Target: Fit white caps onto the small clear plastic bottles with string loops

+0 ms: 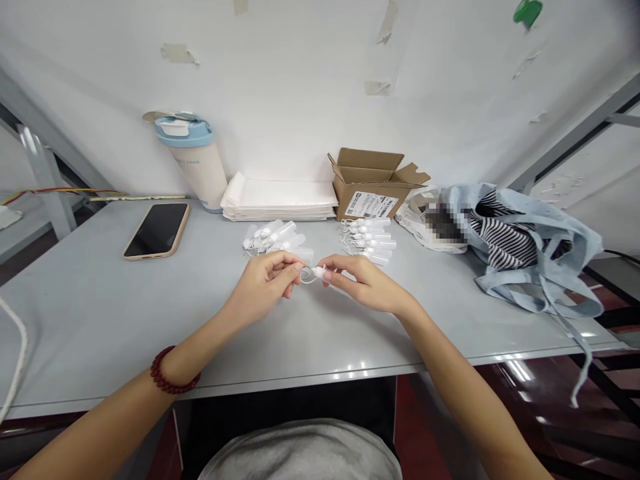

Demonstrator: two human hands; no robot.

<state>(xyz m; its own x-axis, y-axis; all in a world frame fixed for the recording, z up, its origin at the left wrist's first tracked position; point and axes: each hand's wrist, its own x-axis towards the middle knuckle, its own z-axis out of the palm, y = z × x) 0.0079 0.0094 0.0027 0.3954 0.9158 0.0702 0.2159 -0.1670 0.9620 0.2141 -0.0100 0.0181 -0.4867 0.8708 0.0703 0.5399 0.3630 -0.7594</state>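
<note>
Both hands meet above the middle of the grey table. My right hand (361,280) pinches a small white-capped tube (319,272), whose body is mostly hidden by the fingers. A thin white loop runs from the cap to my left hand (270,283), whose thumb and fingers are closed on it. Just behind my left hand lies a loose pile of clear tubes with white caps and loops (273,237). Behind my right hand is a second group of similar tubes (370,239), lying side by side with their loops to the left.
A phone (157,230) and a tilted-looking cup with a blue lid (195,163) stand left. White padded envelopes (280,197) are stacked by the wall, beside an open cardboard box (367,193). A plastic bag (425,223) and a blue cloth bag (540,247) lie right.
</note>
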